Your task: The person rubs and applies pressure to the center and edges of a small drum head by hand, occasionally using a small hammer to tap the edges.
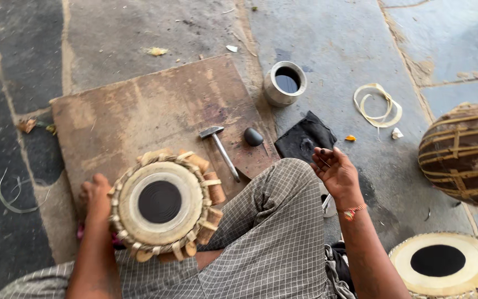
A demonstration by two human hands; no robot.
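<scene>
A small drum (160, 204) with a pale skin and a black round patch rests against my lap, its rim laced with straps and wooden pegs. My left hand (96, 198) grips its left rim. My right hand (336, 170) hovers palm up over my right knee, fingers loosely apart and dark-stained, holding nothing. A hammer (220, 148) and a dark smooth stone (253, 136) lie on the wooden board (139, 111) just beyond the drum.
A steel cup (285, 83) with dark liquid stands on the stone floor past the board. A black cloth (305, 138) lies beside my knee. Pale strap loops (377, 105) lie further right. Two more drums (463, 152) (443, 266) sit at right.
</scene>
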